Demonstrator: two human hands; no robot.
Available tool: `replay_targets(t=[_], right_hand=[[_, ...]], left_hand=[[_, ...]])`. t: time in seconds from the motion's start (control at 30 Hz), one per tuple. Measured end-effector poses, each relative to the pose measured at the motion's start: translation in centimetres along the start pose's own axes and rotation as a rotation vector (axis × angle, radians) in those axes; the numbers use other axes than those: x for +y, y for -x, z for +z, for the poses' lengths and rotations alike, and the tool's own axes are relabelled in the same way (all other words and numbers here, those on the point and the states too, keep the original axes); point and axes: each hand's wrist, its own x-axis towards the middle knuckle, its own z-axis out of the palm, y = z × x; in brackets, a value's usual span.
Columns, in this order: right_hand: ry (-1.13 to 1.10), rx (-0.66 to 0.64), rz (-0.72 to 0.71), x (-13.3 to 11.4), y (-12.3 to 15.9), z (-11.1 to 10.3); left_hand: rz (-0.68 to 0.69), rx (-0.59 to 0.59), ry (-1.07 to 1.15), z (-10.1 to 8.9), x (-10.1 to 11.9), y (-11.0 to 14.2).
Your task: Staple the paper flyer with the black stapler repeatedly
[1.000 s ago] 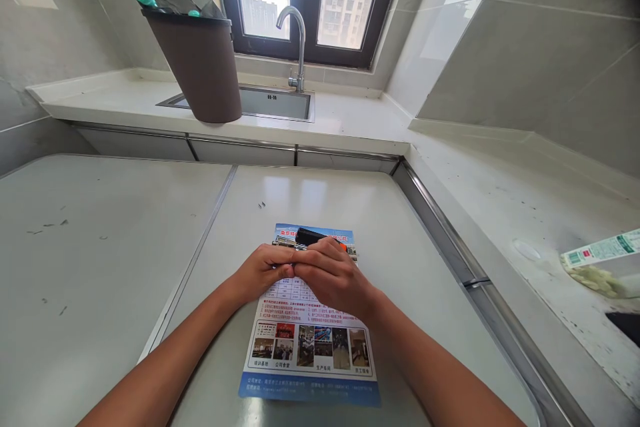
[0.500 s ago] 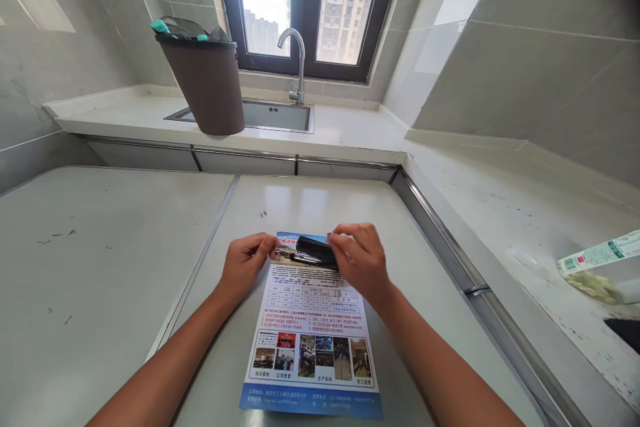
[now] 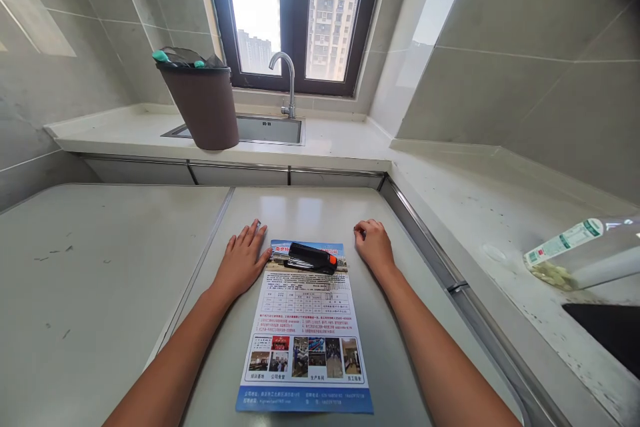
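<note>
Black plastic is seen centre stage: a stapler (image 3: 313, 259) is laid across the upper part of a printed flyer (image 3: 304, 399), its orange-red end turned to the right and its metal end to the left. Neither hand is closed around it. Off to its left, the left hand (image 3: 242, 261) is laid palm down, open, fingers spread over the pale tabletop (image 3: 310, 210), the thumb brought close to the flyer's upper left corner. A small metal bit (image 3: 259, 223) is caught sight of right at the fingertips; whether it is touched cannot be told. On the other side, the right hand (image 3: 374, 245) is held beyond the flyer's right edge, fingers curled in towards the thumb; whether anything is pinched there cannot be told.

Down the flyer, a table of figures, red lines of text and a row of photos are shown, closed off by a blue band. Across the seam (image 3: 204, 259) to the left, thin dark bits (image 3: 55, 252) are scattered. At the back, a brown bin (image 3: 206, 110) with green-topped things in it is stood in front of the sink (image 3: 273, 130), part of which is hidden. Over on the right counter (image 3: 450, 180), a clear bottle (image 3: 590, 247) is seen, pale matter gathered at one end.
</note>
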Motion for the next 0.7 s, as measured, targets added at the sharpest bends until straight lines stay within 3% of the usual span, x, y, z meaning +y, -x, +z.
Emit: replay_targets(t=[0.27,0.5,0.7], right_hand=[[-0.084,0.011,-0.009,0.06,-0.07,0.67],[-0.085,0.017,0.007,0.17,-0.05,0.84],[-0.092,0.020,0.002,0.11,-0.04,0.78]], left_hand=[[-0.027,-0.144,-0.313,-0.12,0.18,-0.14],[0.011,-0.082,-0.312,-0.03,0.14,-0.11],[0.013,0.045,-0.238,-0.43,-0.13,-0.41]])
